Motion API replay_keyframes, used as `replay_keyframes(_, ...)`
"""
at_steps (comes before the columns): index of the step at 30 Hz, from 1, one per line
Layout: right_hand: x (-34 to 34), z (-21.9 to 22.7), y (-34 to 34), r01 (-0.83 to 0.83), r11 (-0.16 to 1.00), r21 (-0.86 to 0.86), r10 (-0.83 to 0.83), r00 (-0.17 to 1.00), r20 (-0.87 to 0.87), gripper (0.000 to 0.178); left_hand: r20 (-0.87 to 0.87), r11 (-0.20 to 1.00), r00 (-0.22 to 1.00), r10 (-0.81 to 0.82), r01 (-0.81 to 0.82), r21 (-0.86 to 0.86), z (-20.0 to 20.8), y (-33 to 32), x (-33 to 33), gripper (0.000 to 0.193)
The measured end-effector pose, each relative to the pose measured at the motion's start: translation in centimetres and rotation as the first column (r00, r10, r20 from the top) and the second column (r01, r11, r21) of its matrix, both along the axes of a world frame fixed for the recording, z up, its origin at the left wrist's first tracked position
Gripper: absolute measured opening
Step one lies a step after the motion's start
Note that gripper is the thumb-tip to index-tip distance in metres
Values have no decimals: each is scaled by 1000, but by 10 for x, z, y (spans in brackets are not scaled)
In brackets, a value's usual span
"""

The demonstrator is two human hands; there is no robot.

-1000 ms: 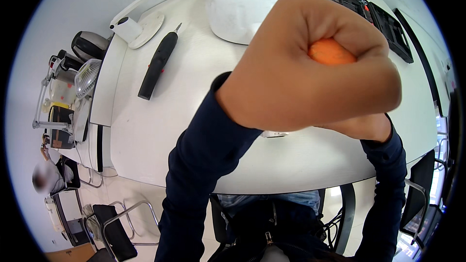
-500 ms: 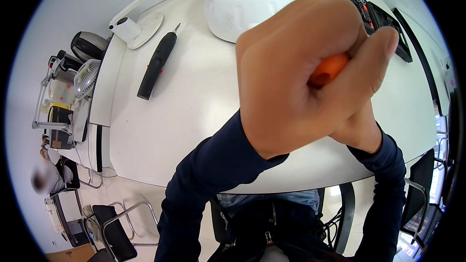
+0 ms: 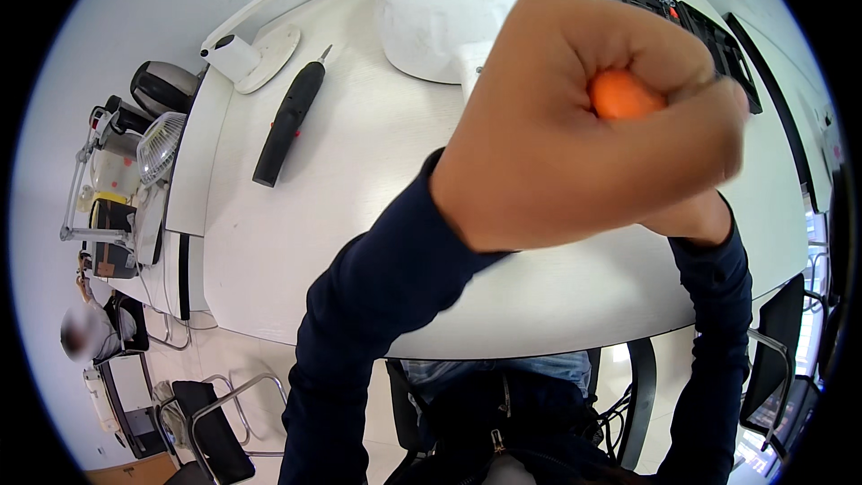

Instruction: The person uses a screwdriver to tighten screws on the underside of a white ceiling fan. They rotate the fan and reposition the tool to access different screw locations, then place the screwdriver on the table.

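Note:
My left hand (image 3: 575, 126) is raised close to the camera as a fist, its fingers wrapped around an orange rounded handle (image 3: 620, 94); a thin metal tip shows by the fingers at the right. My right hand (image 3: 687, 216) sits just below and behind it, mostly hidden, touching the left fist; what it holds cannot be seen. Behind the hands, a white round appliance (image 3: 453, 0) lies on the white table (image 3: 323, 216).
A black electric screwdriver (image 3: 287, 123) lies on the table at the left. A white lamp base (image 3: 247, 56) stands at the far left corner. A black tool tray (image 3: 682, 18) sits at the back right. Chairs and clutter stand at the left.
My left fist has shifted slightly up and to the right, staying closed on the orange handle. The white appliance shows more at the top.

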State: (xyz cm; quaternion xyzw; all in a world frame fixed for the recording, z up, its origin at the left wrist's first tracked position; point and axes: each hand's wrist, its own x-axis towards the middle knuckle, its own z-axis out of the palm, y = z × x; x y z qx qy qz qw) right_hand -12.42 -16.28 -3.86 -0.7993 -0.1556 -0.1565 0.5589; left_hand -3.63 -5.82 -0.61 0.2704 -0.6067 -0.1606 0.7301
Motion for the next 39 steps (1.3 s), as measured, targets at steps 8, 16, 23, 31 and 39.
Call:
replay_keyframes(8,3,-8,10,155,986,62,-162,976,142,25,51,778,777,627,-621,-92,-7,1,-8,18)
replay_keyframes(16,2,-6,23,351,936,-29,-338,920,199,29,118,546,547,828,-743,-386,-6,-10,-4,18)
replay_keyframes(23,-6,-4,14,208,976,-62,-195,967,162,46,-85,987,984,154,-150,57,-2,5,-8,24)
replay_keyframes(31,1,16,4,-88,971,-220,93,996,12,43,136,998,988,68,-69,2,4,5,10,28)
replay_keyframes(39,-6,8,8,161,961,-224,-119,974,191,32,142,806,800,583,-548,-226,2,1,-11,28)
